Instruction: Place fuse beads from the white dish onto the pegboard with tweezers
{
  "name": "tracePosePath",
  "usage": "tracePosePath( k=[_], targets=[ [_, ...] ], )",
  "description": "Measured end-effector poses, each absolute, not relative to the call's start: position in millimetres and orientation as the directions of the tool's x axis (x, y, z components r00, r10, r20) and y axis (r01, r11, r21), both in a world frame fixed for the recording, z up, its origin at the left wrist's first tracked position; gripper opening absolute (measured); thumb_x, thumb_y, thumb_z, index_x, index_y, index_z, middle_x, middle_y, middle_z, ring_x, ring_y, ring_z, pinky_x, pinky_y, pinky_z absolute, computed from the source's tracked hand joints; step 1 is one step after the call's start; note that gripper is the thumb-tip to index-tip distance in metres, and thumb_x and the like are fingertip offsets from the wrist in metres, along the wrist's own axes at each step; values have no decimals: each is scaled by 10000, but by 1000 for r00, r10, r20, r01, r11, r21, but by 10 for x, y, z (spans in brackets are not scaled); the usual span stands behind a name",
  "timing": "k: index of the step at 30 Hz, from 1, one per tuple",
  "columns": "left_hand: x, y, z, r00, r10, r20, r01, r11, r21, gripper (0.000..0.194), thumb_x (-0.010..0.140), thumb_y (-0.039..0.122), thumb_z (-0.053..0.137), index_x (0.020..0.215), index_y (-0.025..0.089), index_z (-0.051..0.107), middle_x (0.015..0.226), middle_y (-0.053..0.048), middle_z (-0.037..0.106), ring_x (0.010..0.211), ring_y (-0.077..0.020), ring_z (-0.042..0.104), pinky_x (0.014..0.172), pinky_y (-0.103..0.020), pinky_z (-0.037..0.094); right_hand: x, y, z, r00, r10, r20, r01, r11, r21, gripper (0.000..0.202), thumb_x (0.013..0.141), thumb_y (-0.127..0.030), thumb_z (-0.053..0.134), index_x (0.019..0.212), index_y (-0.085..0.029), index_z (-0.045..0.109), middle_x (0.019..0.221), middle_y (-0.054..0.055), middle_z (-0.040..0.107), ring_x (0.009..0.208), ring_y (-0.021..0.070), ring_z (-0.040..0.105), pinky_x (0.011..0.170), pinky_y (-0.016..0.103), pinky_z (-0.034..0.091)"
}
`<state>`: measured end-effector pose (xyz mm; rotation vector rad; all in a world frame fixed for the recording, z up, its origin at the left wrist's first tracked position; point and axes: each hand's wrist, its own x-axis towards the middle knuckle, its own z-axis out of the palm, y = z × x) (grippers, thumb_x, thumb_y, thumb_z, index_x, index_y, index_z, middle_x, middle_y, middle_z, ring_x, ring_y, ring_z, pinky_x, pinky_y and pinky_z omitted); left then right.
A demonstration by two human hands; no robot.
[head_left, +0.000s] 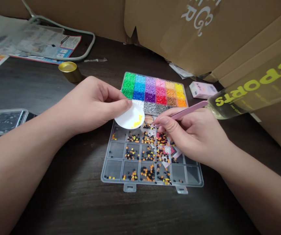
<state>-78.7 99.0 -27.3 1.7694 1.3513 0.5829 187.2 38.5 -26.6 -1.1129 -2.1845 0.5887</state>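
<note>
Between thumb and fingers, my left hand [98,99] pinches a round white disc [125,118] by its far edge. Several yellow beads [137,121] lie on the disc's right side. My right hand [189,130] grips pink tweezers [184,110], whose tips point left close to the disc. Below both hands is an opened clear bead box [117,168]; its near part holds mixed black, orange and yellow beads [147,173] scattered through the compartments. The far part is filled with beads sorted by colour [150,86]. My right hand covers some compartments on the right.
A gold tin [69,71] stands behind my left wrist. At the left is a clear container of dark beads [7,122]. Papers [44,45] lie at the back left. A bottle [257,86] and a small pink box [202,89] are at the right, before cardboard [164,29].
</note>
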Motion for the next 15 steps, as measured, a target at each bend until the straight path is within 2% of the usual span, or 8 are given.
tracePosePath(
  k=[7, 10, 15],
  targets=[
    [-776, 971, -274, 333, 940, -69, 566, -141, 812, 439, 869, 569, 756, 812, 158, 899, 707, -26, 776, 633, -131, 563, 528, -249, 366, 1869, 370, -277, -436, 867, 240, 613, 481, -626, 565, 1196, -349, 648, 651, -212, 592, 715, 20, 744, 562, 112, 656, 543, 280, 486],
    [-776, 961, -287, 316, 948, -41, 573, -156, 805, 441, 867, 573, 754, 848, 163, 916, 690, -30, 751, 644, -153, 578, 535, -268, 383, 1857, 365, -281, -429, 870, 244, 592, 475, -651, 539, 1193, -308, 636, 662, -211, 625, 742, 28, 770, 559, 117, 647, 573, 299, 500],
    [-761, 966, -292, 284, 957, -60, 584, -123, 803, 466, 823, 598, 741, 830, 164, 911, 654, -30, 675, 627, -151, 559, 540, -270, 358, 1856, 378, -311, -374, 875, 308, 590, 481, -648, 455, 1152, -278, 696, 703, -204, 711, 857, 53, 860, 691, 160, 773, 636, 297, 568]
  ],
)
